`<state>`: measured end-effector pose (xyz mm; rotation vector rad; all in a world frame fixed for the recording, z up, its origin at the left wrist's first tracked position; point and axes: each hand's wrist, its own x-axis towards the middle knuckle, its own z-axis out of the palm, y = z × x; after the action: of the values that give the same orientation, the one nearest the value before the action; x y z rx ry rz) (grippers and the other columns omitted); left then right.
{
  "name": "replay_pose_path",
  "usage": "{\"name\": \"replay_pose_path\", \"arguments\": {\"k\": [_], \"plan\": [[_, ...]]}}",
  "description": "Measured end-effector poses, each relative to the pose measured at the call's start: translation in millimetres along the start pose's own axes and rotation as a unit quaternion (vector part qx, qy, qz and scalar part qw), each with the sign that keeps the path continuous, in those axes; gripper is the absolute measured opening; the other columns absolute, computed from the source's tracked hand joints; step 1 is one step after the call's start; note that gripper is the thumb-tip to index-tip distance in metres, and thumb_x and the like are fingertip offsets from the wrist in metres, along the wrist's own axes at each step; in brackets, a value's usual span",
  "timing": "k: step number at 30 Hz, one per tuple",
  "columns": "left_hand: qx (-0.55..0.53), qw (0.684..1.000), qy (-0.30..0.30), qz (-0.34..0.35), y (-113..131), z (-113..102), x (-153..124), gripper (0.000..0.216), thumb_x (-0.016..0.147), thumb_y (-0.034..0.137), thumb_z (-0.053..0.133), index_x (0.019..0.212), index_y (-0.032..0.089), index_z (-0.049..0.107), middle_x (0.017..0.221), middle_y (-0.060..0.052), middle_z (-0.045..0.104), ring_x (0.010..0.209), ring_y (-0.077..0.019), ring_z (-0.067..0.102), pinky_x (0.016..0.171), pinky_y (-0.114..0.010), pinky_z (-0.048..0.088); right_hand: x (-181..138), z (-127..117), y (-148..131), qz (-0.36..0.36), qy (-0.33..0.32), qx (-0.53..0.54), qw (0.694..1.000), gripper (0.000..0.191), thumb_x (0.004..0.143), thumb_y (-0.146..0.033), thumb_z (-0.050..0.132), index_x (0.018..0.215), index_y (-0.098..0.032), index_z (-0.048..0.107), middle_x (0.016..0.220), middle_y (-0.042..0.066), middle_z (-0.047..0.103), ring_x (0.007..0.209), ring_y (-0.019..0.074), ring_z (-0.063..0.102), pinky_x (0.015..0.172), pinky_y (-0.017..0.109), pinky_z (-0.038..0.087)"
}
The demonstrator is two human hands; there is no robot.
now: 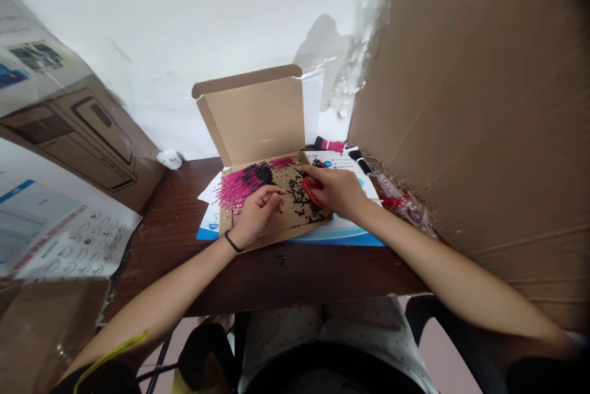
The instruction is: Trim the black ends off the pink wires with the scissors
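Observation:
My right hand (338,191) is closed around red-handled pliers (311,192); their thin tip points left over the open cardboard box (302,231). Close by on the left, my left hand (260,209) has its fingers curled together above the box's front part. Whatever its fingertips pinch, if anything, is too small to make out. Many pink wires with black parts (235,188) lie heaped in the left of the box. Short black bits (299,203) are scattered over the box floor on the right, below the pliers.
The raised box lid (258,114) leans near the white wall. Printed sheets (350,234) lie under the box on the dark wooden table (175,197). Bundled pink wires (329,144) and a black bundle (361,161) sit at the back right. Large cardboard (483,105) borders the right side.

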<state>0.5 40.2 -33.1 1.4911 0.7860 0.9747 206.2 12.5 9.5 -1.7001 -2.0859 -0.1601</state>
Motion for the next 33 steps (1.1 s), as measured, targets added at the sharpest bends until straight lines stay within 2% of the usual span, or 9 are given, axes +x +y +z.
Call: {"name": "replay_pose_path", "arguments": {"k": [4,7,10,15,17,20,24,33], "plan": [[0.023,0.999,0.013,0.021,1.0,-1.0,0.2,0.030,0.084,0.047,0.057,0.087,0.017,0.061,0.070,-0.001,0.061,0.062,-0.0095,0.054,0.056,-0.021,0.040,-4.9,3.4,-8.0,-0.021,-0.008,0.082,0.996,0.038,0.084,-0.041,0.055,0.118,-0.027,0.065,0.086,0.005,0.073,0.070,0.0186,0.065,0.058,0.029,0.041],[0.048,0.998,0.015,0.028,2.0,-1.2,0.7,0.033,0.085,0.049,0.055,0.085,0.017,0.061,0.070,-0.001,0.061,0.062,-0.0103,0.053,0.057,-0.023,0.040,-7.1,11.6,-8.2,-0.058,-0.013,0.124,0.991,0.038,0.084,-0.042,0.058,0.117,-0.024,0.066,0.092,0.007,0.073,0.077,0.0186,0.067,0.064,0.028,0.046],[0.064,0.997,0.006,0.034,1.2,-1.1,1.2,0.034,0.086,0.050,0.053,0.086,0.017,0.060,0.070,-0.001,0.060,0.062,-0.0106,0.053,0.057,-0.023,0.040,-9.1,19.0,-7.1,-0.093,-0.008,0.124,0.988,0.038,0.086,-0.041,0.056,0.119,-0.022,0.063,0.098,0.009,0.072,0.083,0.0198,0.068,0.066,0.029,0.049],[0.061,0.997,0.017,0.039,-0.9,0.3,2.0,0.033,0.086,0.049,0.053,0.087,0.018,0.061,0.069,-0.002,0.061,0.061,-0.0110,0.054,0.056,-0.023,0.042,-11.6,21.8,-8.8,-0.110,0.008,0.140,0.984,0.035,0.088,-0.033,0.053,0.118,-0.015,0.060,0.098,0.012,0.071,0.084,0.0204,0.068,0.068,0.029,0.051],[0.060,0.997,0.023,0.037,-0.1,1.5,2.0,0.031,0.084,0.048,0.056,0.086,0.019,0.062,0.069,-0.002,0.063,0.061,-0.0114,0.056,0.056,-0.024,0.043,-12.6,20.3,-10.6,-0.119,0.016,0.149,0.981,0.033,0.088,-0.033,0.053,0.117,-0.016,0.060,0.097,0.011,0.071,0.083,0.0190,0.068,0.068,0.027,0.051],[0.064,0.996,0.033,0.044,2.2,3.2,1.7,0.028,0.082,0.046,0.060,0.083,0.019,0.063,0.071,-0.002,0.065,0.062,-0.0117,0.058,0.058,-0.024,0.046,-13.8,16.5,-13.5,-0.120,0.039,0.140,0.982,0.027,0.087,-0.033,0.054,0.108,-0.020,0.064,0.087,0.007,0.071,0.071,0.0154,0.065,0.060,0.025,0.047],[0.063,0.996,0.039,0.059,2.7,3.9,1.8,0.028,0.082,0.045,0.061,0.080,0.018,0.064,0.073,-0.004,0.067,0.066,-0.0120,0.061,0.062,-0.024,0.049,-14.0,11.5,-15.6,-0.112,0.074,0.099,0.986,0.024,0.083,-0.040,0.059,0.096,-0.021,0.068,0.076,0.003,0.069,0.058,0.0120,0.059,0.051,0.023,0.040],[0.059,0.994,0.050,0.081,1.5,3.6,2.2,0.024,0.080,0.042,0.064,0.081,0.018,0.066,0.077,-0.003,0.068,0.071,-0.0129,0.063,0.066,-0.025,0.052,-13.8,16.8,-11.4,-0.142,0.078,0.053,0.985,0.034,0.084,-0.051,0.057,0.093,-0.021,0.071,0.074,0.003,0.070,0.057,0.0114,0.060,0.047,0.024,0.036]]}}
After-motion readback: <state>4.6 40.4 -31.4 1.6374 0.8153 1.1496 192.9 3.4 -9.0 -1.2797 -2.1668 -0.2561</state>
